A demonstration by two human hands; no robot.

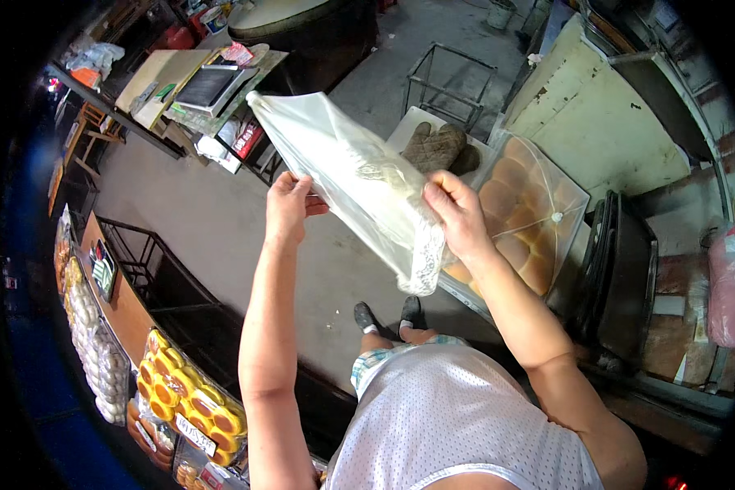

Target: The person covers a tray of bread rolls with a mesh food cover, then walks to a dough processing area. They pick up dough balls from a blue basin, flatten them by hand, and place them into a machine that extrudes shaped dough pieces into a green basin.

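A large clear plastic bag (343, 139) is stretched between my two hands, above the floor in front of me. My left hand (287, 206) pinches its left edge, thumb on top. My right hand (456, 214) grips the bag's right side, near a crumpled, white-patterned end that hangs down. The bag looks flat, with nothing visible inside it. Just beyond my right hand, round golden-brown buns (514, 204) sit packed in another clear plastic bag with a tied top. Brown oven mitts (441, 147) lie on a white surface behind my right hand.
Dark baking trays (621, 253) stand upright at the right, near a pale worn cabinet (584, 114). A metal frame stand (449, 86) is on the floor ahead. A table (192, 82) stands at the far left. Bagged yellow buns (189, 388) line the lower left.
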